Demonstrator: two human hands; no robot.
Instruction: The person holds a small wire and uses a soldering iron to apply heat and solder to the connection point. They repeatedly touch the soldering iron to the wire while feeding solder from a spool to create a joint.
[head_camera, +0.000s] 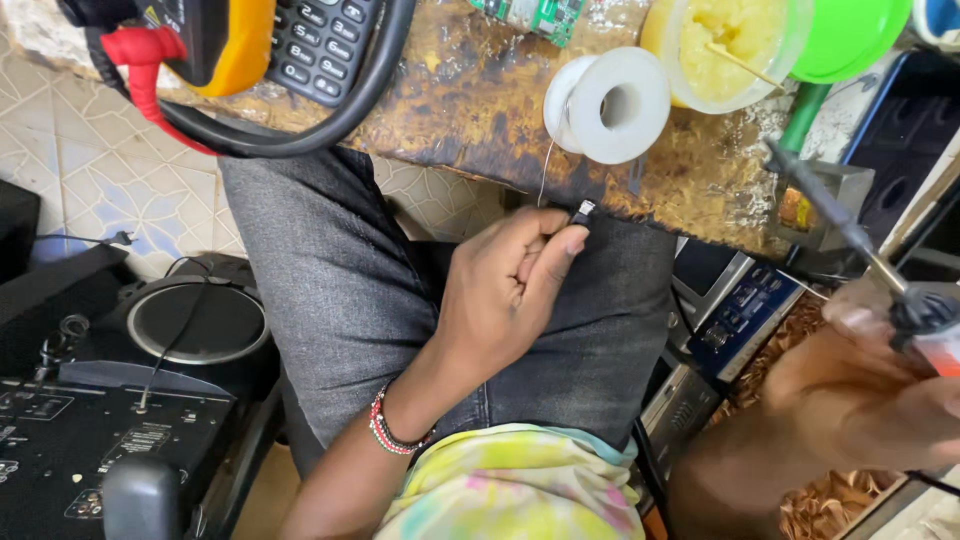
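Note:
My left hand (505, 290) hovers over my lap and pinches a small black plug-like part (584, 211) between thumb and fingers, just under the scorched wooden table edge (470, 110). A thin solder wire (545, 170) hangs from a white spool (607, 104) down toward that hand. My right hand (860, 385) at the right grips the handle of a soldering iron (835, 215), whose shaft points up and left over the table's corner.
A yellow multimeter with a keypad (250, 40) and black and red leads (150, 75) lies on the table's left. A tub of yellow paste (725, 45), a green lid (850, 35) and a green circuit board (530, 15) sit behind. Black audio gear (120, 400) stands on the floor.

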